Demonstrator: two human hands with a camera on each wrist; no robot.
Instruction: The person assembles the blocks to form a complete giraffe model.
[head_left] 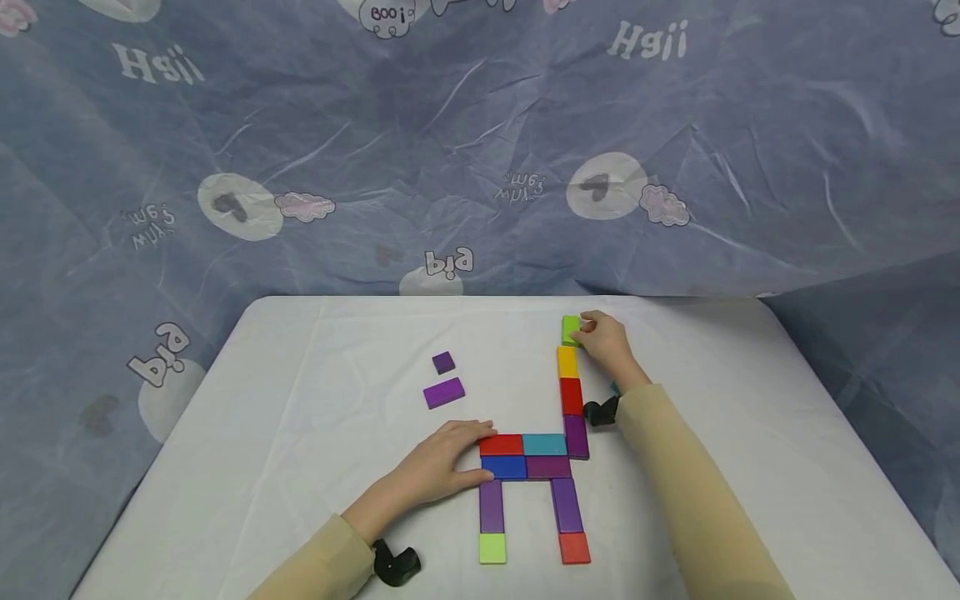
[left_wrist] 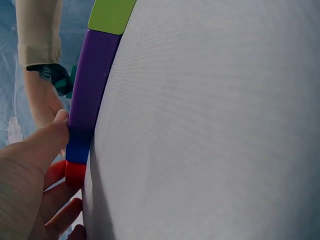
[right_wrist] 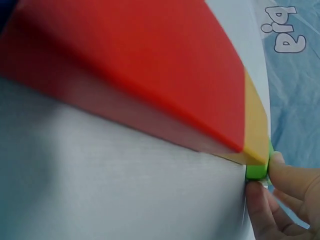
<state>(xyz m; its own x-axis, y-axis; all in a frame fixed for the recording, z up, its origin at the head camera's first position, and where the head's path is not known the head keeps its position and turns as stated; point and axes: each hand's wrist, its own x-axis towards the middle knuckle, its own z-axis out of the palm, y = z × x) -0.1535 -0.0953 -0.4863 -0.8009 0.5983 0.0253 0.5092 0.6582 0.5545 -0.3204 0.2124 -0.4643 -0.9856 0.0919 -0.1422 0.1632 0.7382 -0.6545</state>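
Observation:
My right hand (head_left: pixel 606 343) pinches a lime green block (head_left: pixel 570 330) between thumb and fingertips at the top of an upright column. Directly below it come a yellow block (head_left: pixel 567 362), a red block (head_left: pixel 572 396) and a purple block (head_left: pixel 576 437). At the column's foot, a two-row body spreads leftward. My left hand (head_left: pixel 432 467) brackets its left end, thumb by the blue block (head_left: pixel 504 467) and fingers at the red block's edge (left_wrist: pixel 75 174). A teal block (head_left: pixel 543 444) and a plum block (head_left: pixel 547 467) fill the body's right half.
Two legs hang below the body: a purple block (head_left: pixel 491 506) with a lime end (head_left: pixel 492 548), and a violet block (head_left: pixel 567 505) with a red-orange end (head_left: pixel 575 548). Loose on the white table (head_left: pixel 337 392) lie a small dark purple block (head_left: pixel 443 362) and a longer purple one (head_left: pixel 444 392).

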